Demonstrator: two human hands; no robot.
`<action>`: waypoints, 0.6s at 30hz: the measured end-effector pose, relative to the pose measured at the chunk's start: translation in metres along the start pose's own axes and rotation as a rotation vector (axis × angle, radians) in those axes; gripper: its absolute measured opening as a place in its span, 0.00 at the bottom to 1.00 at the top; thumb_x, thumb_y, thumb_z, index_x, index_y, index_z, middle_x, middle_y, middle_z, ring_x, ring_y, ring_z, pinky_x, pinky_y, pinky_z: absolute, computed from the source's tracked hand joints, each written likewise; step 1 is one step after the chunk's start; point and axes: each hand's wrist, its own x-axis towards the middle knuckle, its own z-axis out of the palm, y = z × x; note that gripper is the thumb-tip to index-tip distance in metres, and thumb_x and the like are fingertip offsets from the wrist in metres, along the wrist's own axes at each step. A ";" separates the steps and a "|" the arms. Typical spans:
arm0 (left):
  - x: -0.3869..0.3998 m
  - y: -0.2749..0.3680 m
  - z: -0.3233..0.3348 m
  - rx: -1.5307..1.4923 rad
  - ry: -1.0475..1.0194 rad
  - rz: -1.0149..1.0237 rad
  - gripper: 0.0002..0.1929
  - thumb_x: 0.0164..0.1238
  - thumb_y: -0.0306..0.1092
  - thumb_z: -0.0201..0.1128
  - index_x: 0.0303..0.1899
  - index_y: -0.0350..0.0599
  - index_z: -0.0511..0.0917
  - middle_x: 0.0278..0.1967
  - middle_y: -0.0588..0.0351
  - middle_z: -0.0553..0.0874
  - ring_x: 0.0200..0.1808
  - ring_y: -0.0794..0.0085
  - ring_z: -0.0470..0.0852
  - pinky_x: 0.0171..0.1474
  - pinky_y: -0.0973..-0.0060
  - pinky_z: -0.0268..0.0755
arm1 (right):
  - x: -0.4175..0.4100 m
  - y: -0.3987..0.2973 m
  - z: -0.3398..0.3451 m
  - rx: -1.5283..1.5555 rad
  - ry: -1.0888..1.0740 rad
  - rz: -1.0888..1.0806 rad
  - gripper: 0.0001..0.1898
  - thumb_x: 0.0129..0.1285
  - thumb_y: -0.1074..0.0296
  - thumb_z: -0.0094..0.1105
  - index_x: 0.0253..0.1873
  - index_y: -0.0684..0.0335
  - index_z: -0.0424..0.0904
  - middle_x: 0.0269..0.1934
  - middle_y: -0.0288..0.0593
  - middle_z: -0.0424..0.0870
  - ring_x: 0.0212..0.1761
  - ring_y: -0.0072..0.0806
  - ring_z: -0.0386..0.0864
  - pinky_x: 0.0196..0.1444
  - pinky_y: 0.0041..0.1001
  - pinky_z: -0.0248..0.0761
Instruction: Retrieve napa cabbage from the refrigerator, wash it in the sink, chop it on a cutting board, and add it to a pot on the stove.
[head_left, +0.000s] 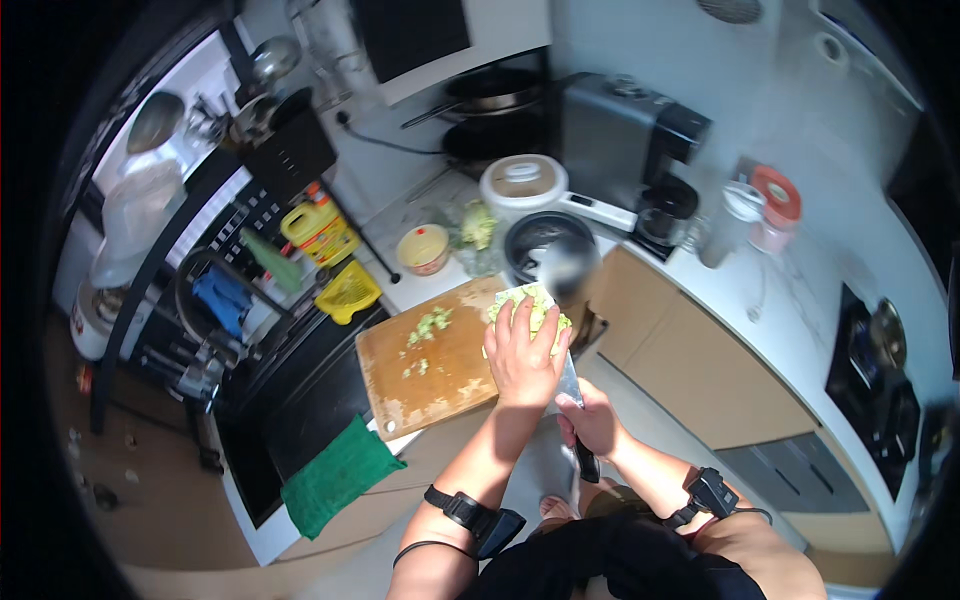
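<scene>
In my right hand (591, 424) is the black handle of a wide-bladed kitchen knife (571, 381). Chopped pale-green vegetable (536, 311) lies heaped on the blade, and my left hand (523, 356) presses down over it with fingers spread. The heap is beyond the right edge of a wooden cutting board (469, 371), where several small chopped bits (429, 327) remain. Just past the heap stands a dark round pot (544, 236); a blurred, shiny rounded thing (570, 268) covers part of its near side.
Behind the board are a patterned bowl (423, 250) and a leafy vegetable in a clear bag (478, 229). A black sink (315, 409) with a green cloth (341, 478) over its edge lies left. A white-lidded cooker (523, 180) and a coffee machine (630, 135) stand behind.
</scene>
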 end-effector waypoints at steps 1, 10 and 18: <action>0.004 0.014 0.002 -0.016 -0.007 0.029 0.16 0.50 0.40 0.67 0.43 0.50 0.81 0.49 0.48 0.75 0.54 0.51 0.69 0.54 0.57 0.61 | -0.010 -0.007 -0.007 0.075 0.040 0.043 0.05 0.67 0.70 0.43 0.44 0.64 0.66 0.18 0.34 0.67 0.14 0.19 0.65 0.17 0.21 0.62; 0.010 0.207 0.062 -0.271 -0.055 0.359 0.16 0.50 0.39 0.67 0.44 0.51 0.80 0.49 0.48 0.76 0.54 0.51 0.70 0.54 0.57 0.61 | -0.114 -0.013 -0.144 0.214 0.375 -0.158 0.08 0.68 0.69 0.45 0.49 0.61 0.64 0.20 0.34 0.66 0.15 0.18 0.63 0.17 0.21 0.62; -0.021 0.455 0.153 -0.659 -0.108 0.563 0.15 0.51 0.37 0.66 0.43 0.49 0.80 0.50 0.49 0.74 0.53 0.50 0.70 0.54 0.57 0.60 | -0.251 -0.022 -0.332 0.108 0.722 -0.341 0.07 0.67 0.70 0.44 0.47 0.63 0.65 0.20 0.34 0.67 0.16 0.19 0.65 0.17 0.23 0.63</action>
